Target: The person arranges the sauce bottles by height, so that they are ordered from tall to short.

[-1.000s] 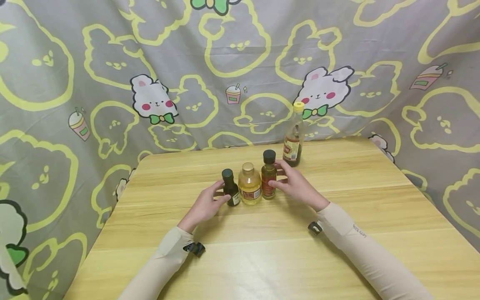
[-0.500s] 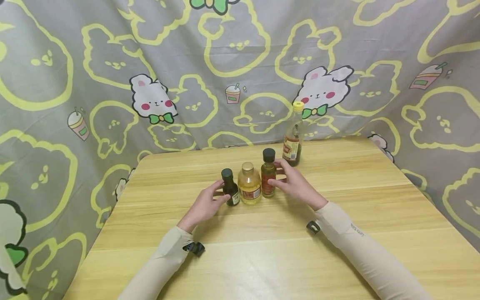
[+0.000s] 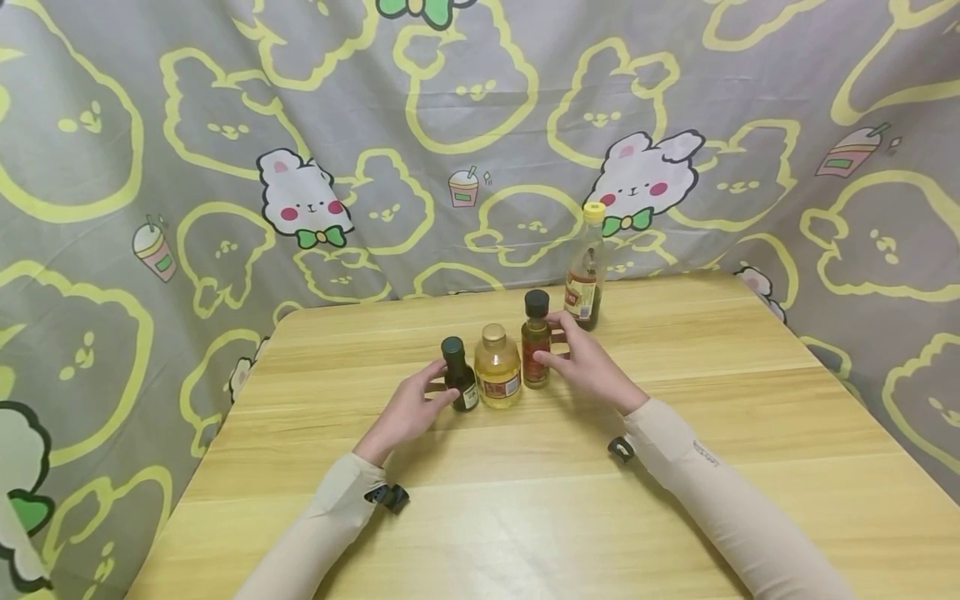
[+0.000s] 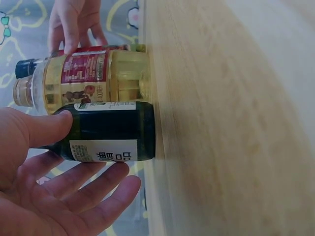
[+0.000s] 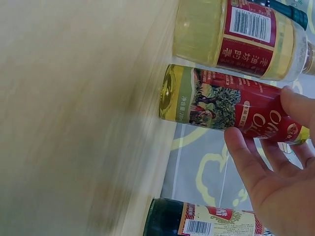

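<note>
In the head view my left hand (image 3: 408,408) holds a small dark green bottle (image 3: 461,385), its thumb on the bottle's near side and the index finger round the far side. The left wrist view shows the thumb on the shoulder of this dark bottle (image 4: 108,129), with the other fingers spread below it. My right hand (image 3: 588,362) grips an olive oil bottle (image 3: 536,354) with a black cap and red label between thumb and fingers. Between these two stands a rounder bottle of pale yellow oil (image 3: 498,371) with a gold cap, close beside the dark bottle.
A tall bottle (image 3: 583,279) with a yellow cap and dark liquid stands behind my right hand, near the far edge of the wooden table (image 3: 480,500). A patterned curtain (image 3: 465,242) hangs right behind the table and along its sides.
The right hand has shifted the olive oil bottle slightly up in the head view, so its base sits higher than before. The left hand and the other bottles stay nearly still.
</note>
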`<state>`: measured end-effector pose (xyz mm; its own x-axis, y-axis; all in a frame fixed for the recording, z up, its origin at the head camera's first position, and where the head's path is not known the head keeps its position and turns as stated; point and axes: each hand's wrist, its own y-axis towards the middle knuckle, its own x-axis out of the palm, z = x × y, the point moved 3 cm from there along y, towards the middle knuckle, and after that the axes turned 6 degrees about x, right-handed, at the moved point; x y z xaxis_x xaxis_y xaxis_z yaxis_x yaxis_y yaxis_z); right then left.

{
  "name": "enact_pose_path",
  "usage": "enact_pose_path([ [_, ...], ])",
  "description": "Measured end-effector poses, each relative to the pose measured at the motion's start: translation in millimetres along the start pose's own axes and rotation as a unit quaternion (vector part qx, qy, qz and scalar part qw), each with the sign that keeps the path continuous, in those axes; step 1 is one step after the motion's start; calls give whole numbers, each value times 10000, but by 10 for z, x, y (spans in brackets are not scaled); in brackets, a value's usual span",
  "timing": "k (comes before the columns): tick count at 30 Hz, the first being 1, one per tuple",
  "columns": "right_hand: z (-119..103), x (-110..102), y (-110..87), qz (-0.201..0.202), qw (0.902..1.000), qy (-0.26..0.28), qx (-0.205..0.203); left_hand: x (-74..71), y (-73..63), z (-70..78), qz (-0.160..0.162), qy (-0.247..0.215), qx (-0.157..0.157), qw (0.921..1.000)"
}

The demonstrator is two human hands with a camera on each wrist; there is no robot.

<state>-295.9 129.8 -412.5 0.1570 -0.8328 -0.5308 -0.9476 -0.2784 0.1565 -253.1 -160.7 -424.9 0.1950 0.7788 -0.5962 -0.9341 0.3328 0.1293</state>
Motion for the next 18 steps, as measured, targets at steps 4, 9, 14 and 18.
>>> enact_pose_path([
  [4, 13, -1, 14, 12, 10000, 10, 47, -2, -3, -6, -9, -15, -32, 10000],
  [9, 16, -7, 26, -21, 9999, -11, 118, -3, -9, 0, 8, -20, -37, 10000],
  [14, 22, -13, 49, -44, 9998, -60, 174, 1, -9, 0, -4, -15, 18, 10000],
  [18, 31, -12, 66, -26, 9998, -43, 208, 5, -10, -1, -7, -14, 52, 10000],
])
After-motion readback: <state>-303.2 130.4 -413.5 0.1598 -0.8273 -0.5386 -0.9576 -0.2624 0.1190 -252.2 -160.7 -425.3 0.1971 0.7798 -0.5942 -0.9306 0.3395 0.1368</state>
